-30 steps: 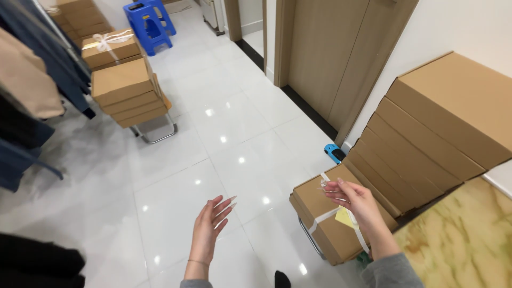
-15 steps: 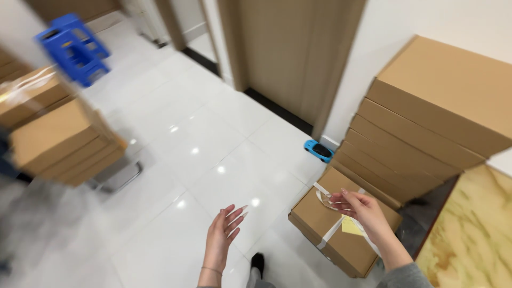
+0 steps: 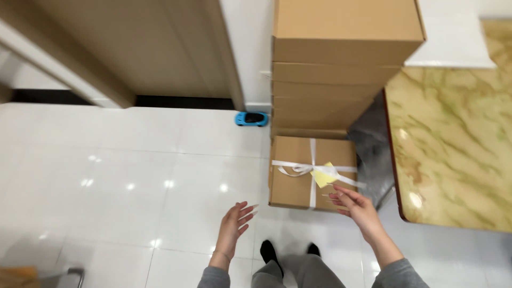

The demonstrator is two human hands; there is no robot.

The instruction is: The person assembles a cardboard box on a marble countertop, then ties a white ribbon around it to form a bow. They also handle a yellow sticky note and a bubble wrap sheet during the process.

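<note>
White floor — tied box (image 3: 298,170) just beyond right hand (image 3: 356,209).

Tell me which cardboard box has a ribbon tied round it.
The low box on the floor, right in front of the right hand, with a white ribbon and a yellow tag. The stacked boxes behind it are bare.

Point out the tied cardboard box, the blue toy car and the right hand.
tied cardboard box (image 3: 290,176): head view, bare top left of the ribbon.
blue toy car (image 3: 251,118): head view, roof.
right hand (image 3: 358,207): head view, back of hand.
</note>
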